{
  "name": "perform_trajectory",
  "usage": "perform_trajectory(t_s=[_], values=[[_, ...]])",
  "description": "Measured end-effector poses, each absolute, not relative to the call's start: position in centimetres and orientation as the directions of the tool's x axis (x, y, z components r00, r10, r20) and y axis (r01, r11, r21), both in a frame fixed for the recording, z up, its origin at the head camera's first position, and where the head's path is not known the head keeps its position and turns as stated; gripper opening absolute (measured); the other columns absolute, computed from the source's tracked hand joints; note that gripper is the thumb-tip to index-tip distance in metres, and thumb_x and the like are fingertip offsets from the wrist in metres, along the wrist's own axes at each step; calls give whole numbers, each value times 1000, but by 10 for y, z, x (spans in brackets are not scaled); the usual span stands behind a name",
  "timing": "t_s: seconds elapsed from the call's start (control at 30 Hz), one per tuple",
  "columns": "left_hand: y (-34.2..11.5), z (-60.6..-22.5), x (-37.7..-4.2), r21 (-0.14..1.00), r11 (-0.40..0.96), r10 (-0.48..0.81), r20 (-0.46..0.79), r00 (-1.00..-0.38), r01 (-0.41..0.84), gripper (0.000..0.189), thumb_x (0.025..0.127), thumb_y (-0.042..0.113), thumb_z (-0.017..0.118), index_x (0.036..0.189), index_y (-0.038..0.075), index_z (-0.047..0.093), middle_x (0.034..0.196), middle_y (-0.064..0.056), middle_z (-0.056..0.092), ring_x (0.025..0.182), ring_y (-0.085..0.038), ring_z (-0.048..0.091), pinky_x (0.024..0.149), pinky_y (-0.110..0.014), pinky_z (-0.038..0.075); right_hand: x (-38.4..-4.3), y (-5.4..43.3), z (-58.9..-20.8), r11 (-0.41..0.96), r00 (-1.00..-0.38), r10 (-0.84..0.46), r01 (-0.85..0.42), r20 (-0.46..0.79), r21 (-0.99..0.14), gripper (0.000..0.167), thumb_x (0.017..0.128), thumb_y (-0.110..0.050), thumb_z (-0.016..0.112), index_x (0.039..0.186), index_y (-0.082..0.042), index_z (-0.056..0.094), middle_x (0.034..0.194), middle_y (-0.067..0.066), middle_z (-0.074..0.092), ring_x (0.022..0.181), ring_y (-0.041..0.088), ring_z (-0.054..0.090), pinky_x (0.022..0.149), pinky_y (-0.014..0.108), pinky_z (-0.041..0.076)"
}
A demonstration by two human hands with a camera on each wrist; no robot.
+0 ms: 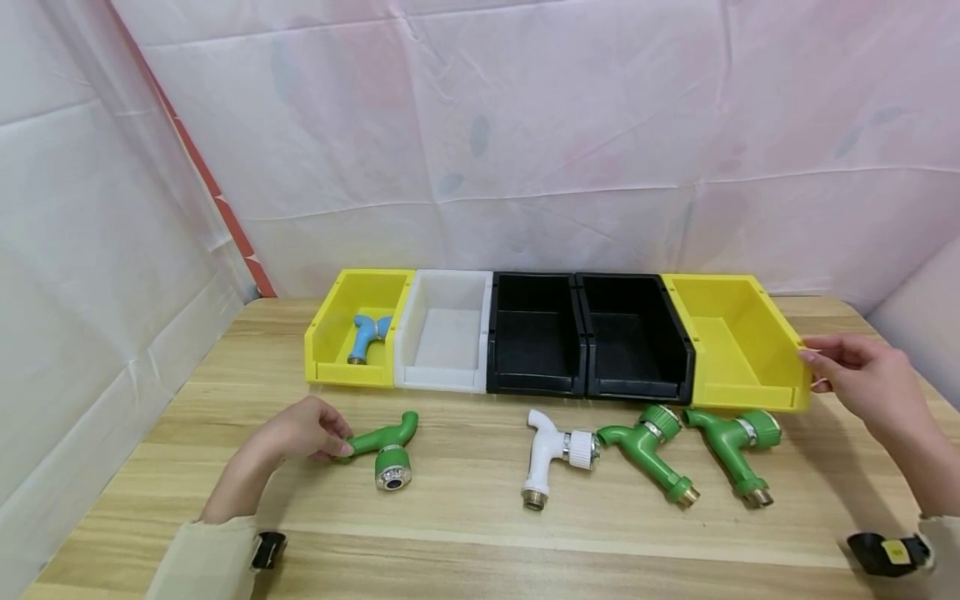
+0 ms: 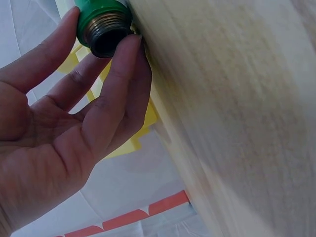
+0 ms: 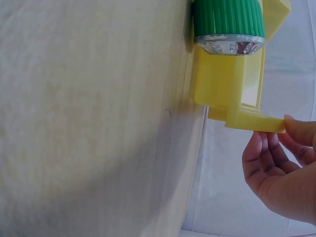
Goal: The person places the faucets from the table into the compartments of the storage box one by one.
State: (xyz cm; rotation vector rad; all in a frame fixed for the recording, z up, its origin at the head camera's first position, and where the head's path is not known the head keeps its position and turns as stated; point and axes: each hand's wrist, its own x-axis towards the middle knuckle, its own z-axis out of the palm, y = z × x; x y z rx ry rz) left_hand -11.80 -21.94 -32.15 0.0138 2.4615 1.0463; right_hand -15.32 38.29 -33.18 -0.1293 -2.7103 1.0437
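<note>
My left hand (image 1: 311,429) pinches the inlet end of a green tap (image 1: 386,437) at the left of the table. In the left wrist view the thumb and fingers sit around its brass threaded end (image 2: 106,32). At the far right, my right hand (image 1: 862,375) grips the side rim of the right yellow bin (image 1: 750,396), thumb on top and fingers beneath in the right wrist view. A white tap (image 1: 542,458) and two more green taps, one in the middle (image 1: 645,450) and one at the right (image 1: 731,454), lie before the bins.
A row of bins runs along the back: a left yellow bin (image 1: 352,375) with a small blue tap (image 1: 363,337) inside, a white bin (image 1: 441,379), and two black bins (image 1: 536,385). Behind them hangs a pale cloth (image 1: 525,125).
</note>
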Motion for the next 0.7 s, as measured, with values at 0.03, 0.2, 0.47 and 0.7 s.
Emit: perform_trajectory(t_s=[0.03,0.2,0.47,0.7], values=[[-219,-322,-118,685,709,186,-410,-893,-167,10,76,-3,70,84,-6,64,72,-4,60,65,-14,58,60,-31,52,-153,383,-332,741,-969,165,-3,187,-671,33,94,-12,50,114,14,50,71,-29,46,57,1,53,49,19,50],[-220,-323,-117,692,702,190,-407,-893,-167,9,76,-3,69,83,-6,63,71,-4,60,65,-14,58,60,-31,51,-153,383,-332,741,-969,163,-5,187,-672,33,95,-13,50,114,14,50,71,-29,46,57,2,53,49,20,50],[-223,-323,-117,700,693,168,-392,-905,-174,11,75,-3,70,83,-6,64,72,-5,60,64,-14,56,60,-31,50,-153,383,-332,742,-968,162,-9,193,-671,33,94,-13,50,113,14,50,71,-29,46,57,2,53,49,19,49],[-227,-324,-115,730,670,205,-362,-909,-139,13,75,0,71,85,-6,65,72,-4,62,66,-14,56,61,-31,50,-153,383,-332,746,-968,170,3,185,-666,33,95,-13,50,113,15,50,71,-27,46,56,2,53,49,19,49]])
